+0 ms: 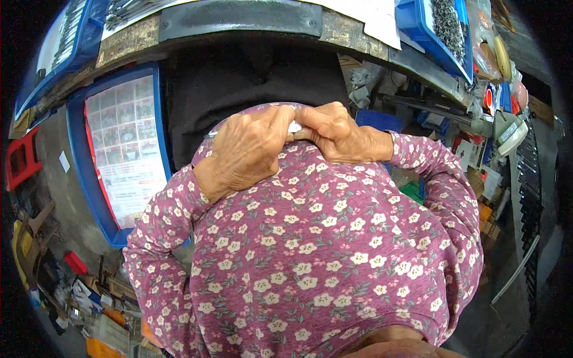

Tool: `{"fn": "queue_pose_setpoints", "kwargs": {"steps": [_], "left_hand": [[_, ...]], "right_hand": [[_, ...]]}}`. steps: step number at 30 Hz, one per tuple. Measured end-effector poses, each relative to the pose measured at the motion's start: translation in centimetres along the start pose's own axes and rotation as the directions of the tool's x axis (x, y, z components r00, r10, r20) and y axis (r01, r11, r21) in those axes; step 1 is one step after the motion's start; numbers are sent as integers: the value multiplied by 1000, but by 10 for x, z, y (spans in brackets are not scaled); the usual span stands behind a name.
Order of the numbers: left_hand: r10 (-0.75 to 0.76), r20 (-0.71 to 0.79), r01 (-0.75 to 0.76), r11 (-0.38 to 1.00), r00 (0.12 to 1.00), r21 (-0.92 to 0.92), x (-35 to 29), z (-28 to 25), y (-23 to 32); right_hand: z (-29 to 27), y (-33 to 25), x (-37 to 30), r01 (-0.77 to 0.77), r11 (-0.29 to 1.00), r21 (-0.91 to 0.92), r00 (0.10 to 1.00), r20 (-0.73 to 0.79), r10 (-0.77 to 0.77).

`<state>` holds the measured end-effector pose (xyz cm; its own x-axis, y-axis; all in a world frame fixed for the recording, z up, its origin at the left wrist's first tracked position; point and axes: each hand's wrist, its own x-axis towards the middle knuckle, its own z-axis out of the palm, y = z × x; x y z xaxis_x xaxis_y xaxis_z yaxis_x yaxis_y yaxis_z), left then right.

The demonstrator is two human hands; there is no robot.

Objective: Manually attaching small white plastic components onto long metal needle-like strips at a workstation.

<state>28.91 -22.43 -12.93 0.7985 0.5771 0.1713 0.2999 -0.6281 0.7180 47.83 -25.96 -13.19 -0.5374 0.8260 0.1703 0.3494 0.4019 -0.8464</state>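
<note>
My left hand (248,145) and my right hand (337,130) meet in front of my belly, against the flowered shirt (310,238). Both have their fingers curled and pinched together. Between the fingertips a small white piece (294,127) shows, mostly covered, so its kind is unclear. A thin metallic tip (210,135) sticks out past the far-left side of my left hand; whether it belongs to the white piece cannot be seen.
A worn workbench edge (239,22) runs across the far side. Blue bins of thin metal parts (62,36) and small dark parts (446,30) sit on it. At left stands a blue tray (80,149) with a printed sheet (128,137); clutter lies on both sides.
</note>
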Motion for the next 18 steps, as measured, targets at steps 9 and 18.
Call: {"fn": "queue_pose_setpoints", "kwargs": {"steps": [9, 18], "left_hand": [[-29, -42, 29, 1000, 999, -2, -3, 2, 8], [-101, -72, 106, 992, 992, 66, -3, 6, 19]], "right_hand": [[3, -1, -8, -20, 1000, -17, 999, -38, 19], [-3, -9, -10, -23, 999, -27, 997, -72, 21]]}}
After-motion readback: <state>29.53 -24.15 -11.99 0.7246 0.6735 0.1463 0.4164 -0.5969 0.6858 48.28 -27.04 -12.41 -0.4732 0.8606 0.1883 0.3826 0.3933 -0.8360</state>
